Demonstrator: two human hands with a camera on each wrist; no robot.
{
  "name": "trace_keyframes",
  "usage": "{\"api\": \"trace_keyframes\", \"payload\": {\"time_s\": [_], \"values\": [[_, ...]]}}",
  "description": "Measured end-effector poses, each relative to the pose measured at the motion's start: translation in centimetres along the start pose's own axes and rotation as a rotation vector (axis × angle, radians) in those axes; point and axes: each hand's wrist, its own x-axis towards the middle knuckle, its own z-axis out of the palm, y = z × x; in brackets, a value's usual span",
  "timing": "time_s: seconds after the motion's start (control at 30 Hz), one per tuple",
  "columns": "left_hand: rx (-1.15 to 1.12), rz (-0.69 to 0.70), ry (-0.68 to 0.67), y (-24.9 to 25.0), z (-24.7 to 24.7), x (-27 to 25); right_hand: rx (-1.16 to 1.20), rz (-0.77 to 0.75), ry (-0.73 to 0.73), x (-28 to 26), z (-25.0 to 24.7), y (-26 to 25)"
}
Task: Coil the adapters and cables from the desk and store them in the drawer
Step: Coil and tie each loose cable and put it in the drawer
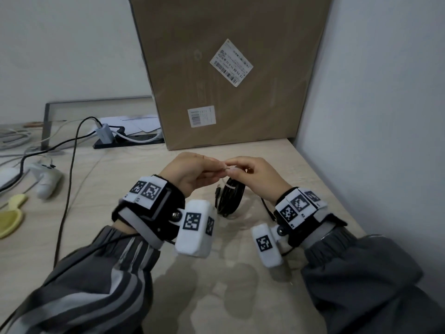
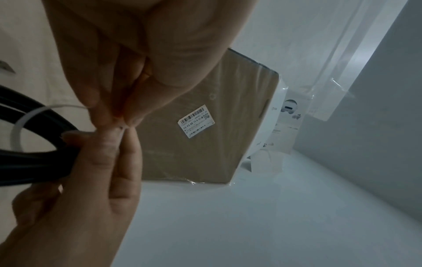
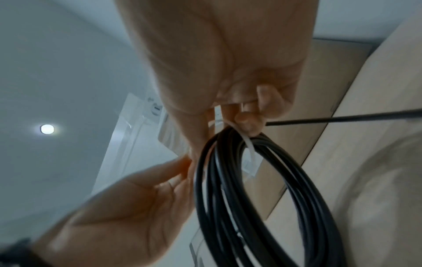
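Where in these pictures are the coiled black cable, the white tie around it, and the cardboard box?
coiled black cable (image 3: 230, 198): right wrist view, on its bundled loops.
white tie (image 3: 247, 144): right wrist view, on the strap crossing the coil.
cardboard box (image 1: 228, 44): head view, on its brown front face.

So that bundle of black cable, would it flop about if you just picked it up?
Probably a little. The black cable coil hangs in loose loops, so it likely sags. The white tie around it looks slack, pinched by both the left hand and the right hand, so loops might slip.
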Motion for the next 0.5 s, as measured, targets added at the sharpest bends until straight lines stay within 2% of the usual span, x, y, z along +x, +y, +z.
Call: {"api": "trace_keyframes", "payload": {"time_s": [0.13, 0.23, 0.33, 0.5], "values": [[0.030, -0.061, 0.014, 0.8, 0.5, -1.1, -0.116, -0.033, 0.055, -0.3, 0.7, -1.2], [0.036, -0.080, 0.053, 0.7, 0.8, -1.8, -0.095, -0.037, 0.140, -0.6, 1.7, -1.9], [0.053, -0.156, 0.057, 0.9, 1.0, -2.4, -0.112, -0.048, 0.204, -1.0, 2.5, -2.0], [0.123, -0.083, 0.306, 2.2, -1.2, -2.7, -0.293, -0.016, 0.217, -1.1, 1.8, -1.6]]}}
